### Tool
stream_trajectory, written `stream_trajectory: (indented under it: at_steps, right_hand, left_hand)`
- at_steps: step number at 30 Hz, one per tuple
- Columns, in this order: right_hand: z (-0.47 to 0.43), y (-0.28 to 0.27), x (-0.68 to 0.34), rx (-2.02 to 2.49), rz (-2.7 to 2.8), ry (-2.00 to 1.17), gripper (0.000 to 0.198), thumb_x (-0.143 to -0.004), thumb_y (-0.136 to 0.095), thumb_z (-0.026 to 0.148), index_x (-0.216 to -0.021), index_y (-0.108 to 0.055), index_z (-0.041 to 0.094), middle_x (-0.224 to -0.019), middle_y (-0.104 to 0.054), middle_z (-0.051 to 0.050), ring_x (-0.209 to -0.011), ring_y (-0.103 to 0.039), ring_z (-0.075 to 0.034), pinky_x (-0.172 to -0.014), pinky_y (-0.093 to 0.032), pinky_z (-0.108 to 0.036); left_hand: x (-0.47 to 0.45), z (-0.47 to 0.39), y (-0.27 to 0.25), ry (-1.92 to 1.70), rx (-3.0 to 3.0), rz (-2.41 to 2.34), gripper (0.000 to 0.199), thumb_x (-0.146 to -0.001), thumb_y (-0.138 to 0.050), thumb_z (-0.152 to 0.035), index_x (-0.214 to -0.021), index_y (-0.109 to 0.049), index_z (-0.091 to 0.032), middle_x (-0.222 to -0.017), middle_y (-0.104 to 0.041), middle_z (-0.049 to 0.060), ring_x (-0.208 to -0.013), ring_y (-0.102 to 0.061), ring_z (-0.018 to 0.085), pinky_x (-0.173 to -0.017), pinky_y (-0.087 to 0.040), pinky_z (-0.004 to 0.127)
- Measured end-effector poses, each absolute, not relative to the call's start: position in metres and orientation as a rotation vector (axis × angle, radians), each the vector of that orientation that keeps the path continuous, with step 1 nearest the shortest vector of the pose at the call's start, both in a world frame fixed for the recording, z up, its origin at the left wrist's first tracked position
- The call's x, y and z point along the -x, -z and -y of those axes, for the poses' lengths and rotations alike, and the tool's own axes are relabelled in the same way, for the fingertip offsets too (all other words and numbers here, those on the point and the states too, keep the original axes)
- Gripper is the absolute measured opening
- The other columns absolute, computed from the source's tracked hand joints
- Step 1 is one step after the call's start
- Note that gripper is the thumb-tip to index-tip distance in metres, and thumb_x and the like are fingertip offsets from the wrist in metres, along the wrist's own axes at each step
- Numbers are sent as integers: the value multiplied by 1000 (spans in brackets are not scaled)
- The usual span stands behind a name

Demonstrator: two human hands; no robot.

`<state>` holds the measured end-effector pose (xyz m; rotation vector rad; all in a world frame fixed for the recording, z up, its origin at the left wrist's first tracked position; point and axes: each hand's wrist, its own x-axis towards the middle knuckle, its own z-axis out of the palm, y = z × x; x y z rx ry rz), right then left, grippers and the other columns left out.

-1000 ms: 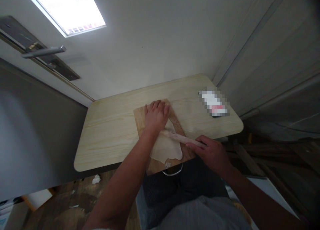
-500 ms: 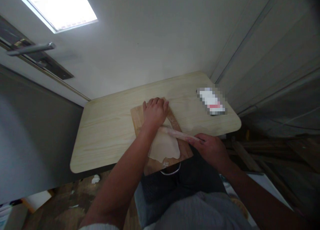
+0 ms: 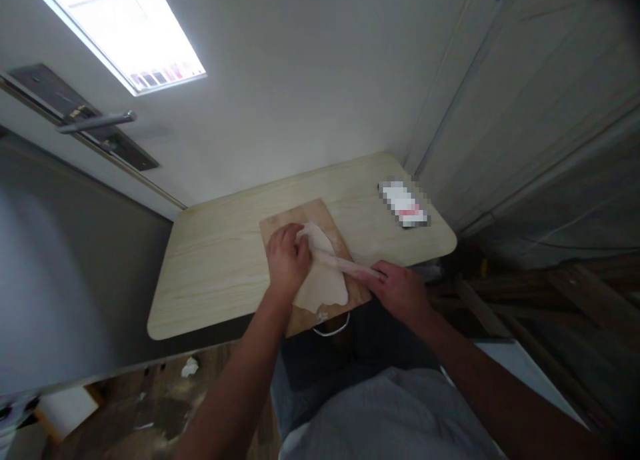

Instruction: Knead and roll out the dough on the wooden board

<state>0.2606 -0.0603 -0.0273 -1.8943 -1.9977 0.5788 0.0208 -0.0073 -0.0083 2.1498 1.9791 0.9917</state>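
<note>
A pale, flattened sheet of dough [image 3: 320, 288] lies on a wooden cutting board [image 3: 313, 210], which overhangs the table's front edge. My left hand [image 3: 289, 259] is at the dough's upper left edge, fingers curled and thumb drawn in, pinching the rim there. Held in my closed right hand [image 3: 401, 292] is a slim, floured wooden rolling pin [image 3: 345, 263]. The pin slants across the dough, its far end close to my left thumb. Flour dusts the board's right side. The fingertips of my left hand are partly hidden.
The light wood table [image 3: 215, 267] stands against a white door with a lever handle [image 3: 100, 121]. A phone-like item [image 3: 404, 203], blurred out, lies on the table's right side. A metal loop [image 3: 333, 330] shows under the board. Crumpled white paper [image 3: 190, 367] is on the floor.
My left hand has moved from the board's far edge back toward me and to the left, curling onto the dough's edge. The right hand keeps hold of the rolling pin. The view has shifted slightly.
</note>
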Motion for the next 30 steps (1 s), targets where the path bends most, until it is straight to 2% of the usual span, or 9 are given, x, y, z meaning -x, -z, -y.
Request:
stream_trajectory:
  at_steps: [8, 13, 17, 21, 26, 30]
  right_hand:
    - [70, 25, -255, 1835, 1970, -555, 44, -86, -55, 67, -79, -62, 24, -74, -68, -1, -69, -62, -19, -59, -33, -27]
    - [80, 27, -257, 1709, 1935, -575, 34, -90, -55, 57, -94, -63, 24, -91, -70, -3, -81, -65, -20, -67, -41, -28]
    - [90, 29, -263, 1665, 1918, -573, 34, -91, -53, 55, -99, -64, 23, -95, -70, -5, -85, -66, -21, -72, -45, -30]
    - [98, 32, -266, 1640, 1904, -592, 35, -93, -50, 54, -103, -64, 23, -99, -71, -6, -90, -67, -22, -76, -48, -32]
    - [100, 38, -269, 1600, 1910, -622, 39, -96, -46, 53, -109, -65, 22, -105, -71, -8, -97, -67, -24, -86, -49, -35]
    - [96, 42, -271, 1623, 1886, -649, 41, -96, -48, 53, -113, -65, 20, -109, -71, -10, -101, -66, -26, -90, -48, -37]
  left_hand:
    - [-11, 57, 16, -866, -2248, -1915, 32, -99, -46, -36, -121, -66, -24, -133, -64, 4, -130, -50, 23, -113, -36, 44]
    - [-13, 62, 12, -855, -2247, -1936, 31, -99, -46, -37, -119, -67, -24, -132, -64, 5, -130, -51, 24, -112, -38, 46]
    - [-11, 64, 13, -864, -2248, -1942, 30, -98, -47, -37, -116, -68, -25, -130, -66, 6, -128, -53, 24, -111, -40, 48]
    - [-14, 72, 15, -863, -2247, -1972, 33, -99, -46, -37, -122, -65, -25, -134, -64, 6, -129, -53, 24, -112, -38, 48]
    - [-22, 81, 18, -735, -2214, -2075, 39, -100, -42, -39, -134, -56, -28, -146, -54, 6, -138, -45, 27, -117, -27, 57]
    - [-25, 82, 20, -664, -2230, -2070, 45, -100, -40, -39, -142, -49, -27, -151, -47, 7, -142, -41, 26, -118, -25, 56]
